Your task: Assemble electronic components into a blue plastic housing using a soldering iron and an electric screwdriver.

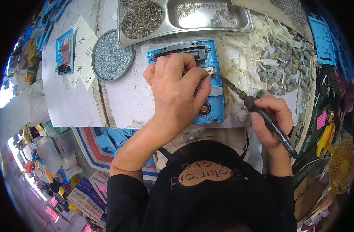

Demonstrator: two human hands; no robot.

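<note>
Blue plastic makes up the shallow housing (pixel 213 77) lying flat on the worn white tabletop (pixel 123 96), just above the middle of the view. A black bar-shaped part sits along its top edge and a small round black part (pixel 205 108) near its lower edge. The left hand (pixel 177 91) lies over the housing, fingers curled and pressed together near a small metal part (pixel 210 70) at the shell's right; what the fingertips pinch cannot be made out. The right hand (pixel 271 118), at four o'clock from the housing, is wrapped around the dark grip of a soldering iron (pixel 258 110), whose tip slants up to that metal part.

Judging by its thin walls, the housing looks light, stiff and somewhat brittle, likely to slide on the smooth board unless pinned; its outer rim seems the safest hold, clear of the wires and the hot tip.

At eleven o'clock a round tin (pixel 111 50) holds silvery screws. At twelve o'clock a steel compartment tray (pixel 184 17) holds springs and small metal bits. White plastic pieces and grey blocks (pixel 269 62) heap at two o'clock. White paper slips with dark handwritten marks (pixel 84 46) lie at ten o'clock beside another blue housing (pixel 64 52). Pink tags (pixel 321 119) hang at three o'clock, above a yellow fan (pixel 343 164).
</note>
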